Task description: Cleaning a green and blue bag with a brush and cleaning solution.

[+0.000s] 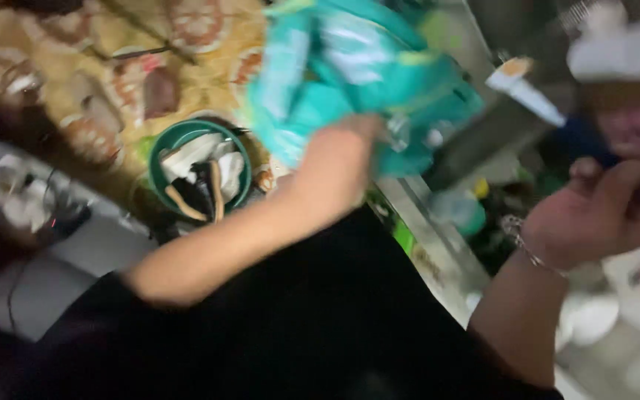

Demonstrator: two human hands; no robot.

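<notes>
Two hands are seen. At lower left sits a green bin [158,159]. At centre, the left hand [335,159] is closed on a teal bag [364,74]. At right, the right hand [601,207] is half curled around an unclear object. Blurred motion suggests the bag could slip.

The teal pack [364,81] looks like glossy, crinkled plastic film. Just below-left of it, a green bowl [163,152] seems smooth plastic, holding wooden sticks [183,204]. Well right of the pack, a thin metal bracelet [524,244] glints; the sleeve [320,326] below is matt black cloth
</notes>
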